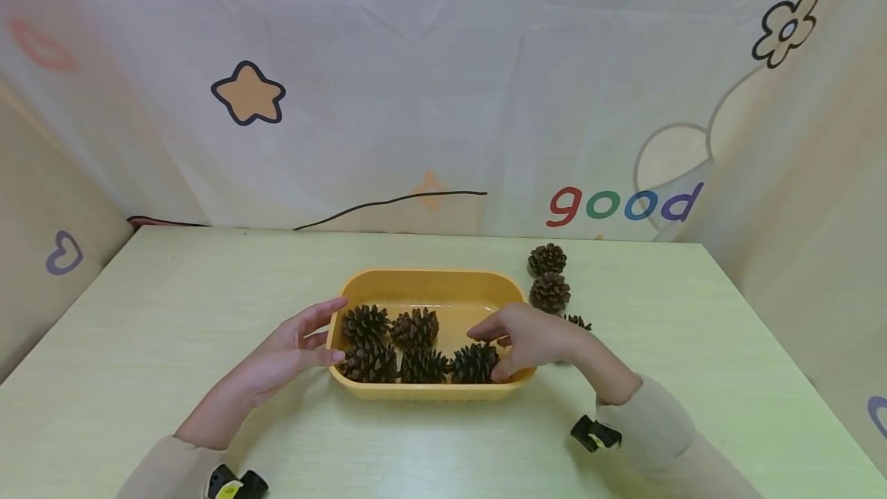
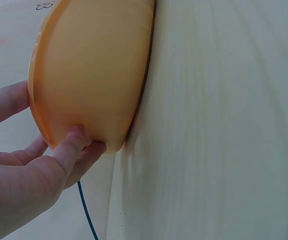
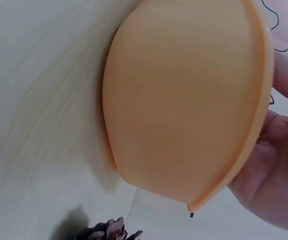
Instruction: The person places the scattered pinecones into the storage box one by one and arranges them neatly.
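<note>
A yellow plastic basin (image 1: 443, 391) sits on the table with several brown pine cones (image 1: 414, 328) inside, mostly along its left and front. At the basin's left end, my left hand (image 1: 301, 349) grips the wall, thumb and fingers spread at the rim; the left wrist view shows the fingertips against the basin's outer side (image 2: 94, 75). My right hand (image 1: 530, 337) reaches over the right rim, its thumb and fingers bent around the front-right pine cone (image 1: 473, 364). In the right wrist view the basin wall (image 3: 183, 100) hides those fingertips.
More pine cones stand in a line beyond the basin's right side, such as the far one (image 1: 547, 259) and the one before it (image 1: 550, 293); my right forearm partly covers a nearer one (image 1: 577, 322). A printed cloth (image 1: 443, 98) hangs behind the pale table (image 1: 208, 291).
</note>
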### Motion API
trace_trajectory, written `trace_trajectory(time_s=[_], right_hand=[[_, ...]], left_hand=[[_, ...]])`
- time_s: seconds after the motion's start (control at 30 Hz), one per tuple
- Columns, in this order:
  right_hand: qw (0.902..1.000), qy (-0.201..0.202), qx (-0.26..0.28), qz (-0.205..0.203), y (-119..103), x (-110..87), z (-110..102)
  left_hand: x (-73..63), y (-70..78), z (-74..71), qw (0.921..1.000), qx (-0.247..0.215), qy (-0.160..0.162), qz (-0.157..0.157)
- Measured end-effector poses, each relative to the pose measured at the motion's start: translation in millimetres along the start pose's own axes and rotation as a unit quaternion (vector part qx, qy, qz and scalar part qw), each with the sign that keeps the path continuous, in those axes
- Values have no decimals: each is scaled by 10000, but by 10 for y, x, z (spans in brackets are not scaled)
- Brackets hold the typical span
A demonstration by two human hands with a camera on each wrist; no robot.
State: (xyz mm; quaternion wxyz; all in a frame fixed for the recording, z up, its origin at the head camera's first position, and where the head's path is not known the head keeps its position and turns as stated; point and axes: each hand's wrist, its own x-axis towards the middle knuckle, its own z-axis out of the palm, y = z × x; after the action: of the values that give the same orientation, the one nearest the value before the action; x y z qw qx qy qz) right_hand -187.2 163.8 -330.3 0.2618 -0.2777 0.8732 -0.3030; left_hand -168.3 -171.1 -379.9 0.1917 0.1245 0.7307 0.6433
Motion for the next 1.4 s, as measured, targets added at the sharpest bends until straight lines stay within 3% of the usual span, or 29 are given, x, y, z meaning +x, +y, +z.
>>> trace_trajectory(time_s=[0.2,0.5,0.93,1.23,1.4], right_hand=[[9988,358,-84,-327,56,-97,-44],[9931,900,467,-584,208,-248,-127],[9792,1765,996,-126,514,-576,-299],[9740,2092,866,-36,815,-732,-350],[9742,2036,962,122,956,-756,-371]], left_hand=[[-5,9,-2,10000,16,-5,30],[-9,14,7,10000,11,11,51],[-7,26,12,10000,12,18,42],[-3,25,5,10000,82,37,11],[-4,18,5,10000,77,12,19]])
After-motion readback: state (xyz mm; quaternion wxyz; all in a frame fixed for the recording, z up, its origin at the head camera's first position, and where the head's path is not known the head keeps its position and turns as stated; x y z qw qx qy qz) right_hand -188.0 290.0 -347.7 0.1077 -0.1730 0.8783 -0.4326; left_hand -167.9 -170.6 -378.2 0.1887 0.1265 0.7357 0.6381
